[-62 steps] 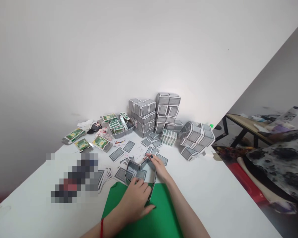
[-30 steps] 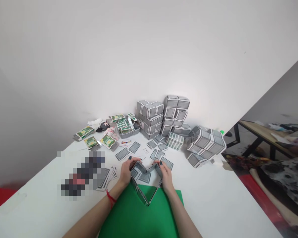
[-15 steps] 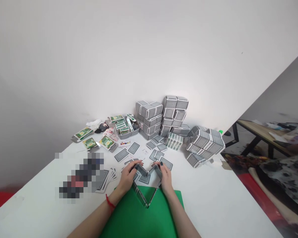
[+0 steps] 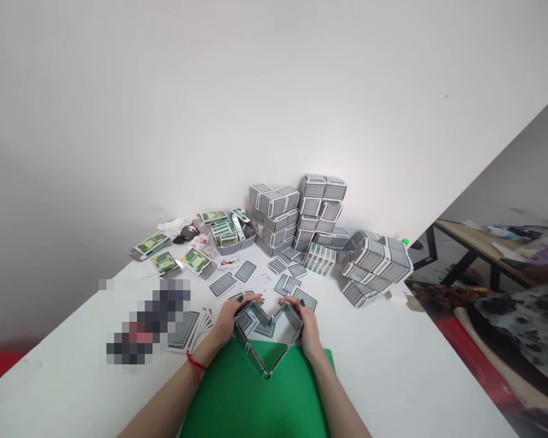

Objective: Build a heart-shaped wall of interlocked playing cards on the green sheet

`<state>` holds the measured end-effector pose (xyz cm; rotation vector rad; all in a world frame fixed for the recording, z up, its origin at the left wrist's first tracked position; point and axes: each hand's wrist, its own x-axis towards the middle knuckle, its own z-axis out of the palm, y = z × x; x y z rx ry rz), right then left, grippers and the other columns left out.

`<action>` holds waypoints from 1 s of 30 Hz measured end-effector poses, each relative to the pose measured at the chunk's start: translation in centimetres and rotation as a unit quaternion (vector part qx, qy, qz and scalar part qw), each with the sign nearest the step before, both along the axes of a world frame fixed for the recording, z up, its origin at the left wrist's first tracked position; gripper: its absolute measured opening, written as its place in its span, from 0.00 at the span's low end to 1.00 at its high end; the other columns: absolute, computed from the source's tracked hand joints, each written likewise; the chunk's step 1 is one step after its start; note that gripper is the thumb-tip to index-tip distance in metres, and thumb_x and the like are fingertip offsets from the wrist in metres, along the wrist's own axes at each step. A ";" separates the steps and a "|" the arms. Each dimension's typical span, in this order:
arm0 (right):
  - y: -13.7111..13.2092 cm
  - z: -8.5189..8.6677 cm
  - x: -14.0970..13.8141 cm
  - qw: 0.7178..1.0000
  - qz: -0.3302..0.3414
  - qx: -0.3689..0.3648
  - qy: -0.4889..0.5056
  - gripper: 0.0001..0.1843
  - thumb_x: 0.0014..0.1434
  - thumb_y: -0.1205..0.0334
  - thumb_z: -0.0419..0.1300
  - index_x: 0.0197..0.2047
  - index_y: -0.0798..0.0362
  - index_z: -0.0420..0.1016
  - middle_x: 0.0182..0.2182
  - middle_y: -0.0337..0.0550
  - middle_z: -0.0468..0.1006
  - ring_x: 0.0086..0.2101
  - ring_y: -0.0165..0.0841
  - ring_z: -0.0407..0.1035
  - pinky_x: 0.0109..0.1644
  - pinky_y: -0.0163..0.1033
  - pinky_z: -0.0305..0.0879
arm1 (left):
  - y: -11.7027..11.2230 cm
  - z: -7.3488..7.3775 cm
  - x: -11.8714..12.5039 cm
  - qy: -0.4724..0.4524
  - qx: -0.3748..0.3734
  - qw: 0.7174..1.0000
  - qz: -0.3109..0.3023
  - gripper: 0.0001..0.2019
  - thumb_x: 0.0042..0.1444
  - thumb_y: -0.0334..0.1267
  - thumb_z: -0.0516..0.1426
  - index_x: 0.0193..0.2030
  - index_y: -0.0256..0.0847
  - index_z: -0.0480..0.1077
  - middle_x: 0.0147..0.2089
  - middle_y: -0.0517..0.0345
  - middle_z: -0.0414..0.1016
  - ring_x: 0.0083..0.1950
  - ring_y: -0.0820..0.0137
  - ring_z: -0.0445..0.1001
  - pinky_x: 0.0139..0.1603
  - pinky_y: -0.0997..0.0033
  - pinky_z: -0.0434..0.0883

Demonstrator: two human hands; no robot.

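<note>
A heart-shaped frame of folded playing cards, open in its middle, is held up in front of me over a green sheet. My left hand wraps round its left lobe, and my right hand curls round the right lobe. The fingertips of both hands reach over the far side, near the notch. Through the frame I see loose cards on the table. A fanned pile of playing cards lies left of my left hand.
Card-built blocks are stacked at the wall in a left tower and a right tower. Another card block stands farther right. Green card boxes and scattered cards cover the white table. A pixelated patch hides something at left.
The heart frame has widened, its lobes rounder. My left hand has moved left and my right hand slightly right, both still holding it.
</note>
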<state>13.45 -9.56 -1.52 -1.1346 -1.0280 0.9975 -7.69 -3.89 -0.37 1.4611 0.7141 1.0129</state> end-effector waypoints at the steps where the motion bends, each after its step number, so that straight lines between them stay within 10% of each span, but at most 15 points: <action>1: 0.0 0.0 0.1 1.000 0.007 0.000 0.003 0.29 0.54 0.38 0.50 0.42 0.53 0.77 0.39 0.47 0.79 0.44 0.42 0.70 0.51 0.46 0.62 | -0.1 0.1 0.0 0.004 0.012 1.000 0.001 0.25 0.55 0.49 0.45 0.47 0.35 0.73 0.46 0.47 0.77 0.51 0.57 0.71 0.57 0.56 0.61; 11: -0.3 0.8 -0.6 0.997 -0.029 -0.008 -0.076 0.28 0.55 0.39 0.49 0.38 0.53 0.77 0.36 0.46 0.79 0.41 0.40 0.70 0.48 0.42 0.62 | -1.1 0.4 1.0 0.042 0.026 0.998 0.040 0.27 0.59 0.47 0.39 0.37 0.38 0.76 0.37 0.50 0.79 0.41 0.60 0.74 0.48 0.61 0.67; 23: -0.2 0.3 -0.7 0.996 -0.066 -0.009 -0.065 0.26 0.54 0.41 0.51 0.36 0.53 0.78 0.37 0.46 0.79 0.41 0.40 0.70 0.48 0.42 0.61 | -2.0 1.2 -0.7 0.086 0.010 0.991 0.106 0.21 0.53 0.44 0.54 0.54 0.40 0.68 0.58 0.50 0.67 0.61 0.61 0.62 0.63 0.58 0.54; 30: -0.3 0.4 -0.7 0.996 -0.060 -0.008 -0.059 0.25 0.53 0.41 0.53 0.36 0.54 0.79 0.37 0.46 0.79 0.42 0.42 0.69 0.50 0.43 0.61 | -1.1 1.6 1.5 0.025 -0.035 0.992 0.115 0.16 0.51 0.42 0.54 0.42 0.37 0.74 0.45 0.49 0.77 0.51 0.60 0.70 0.57 0.59 0.61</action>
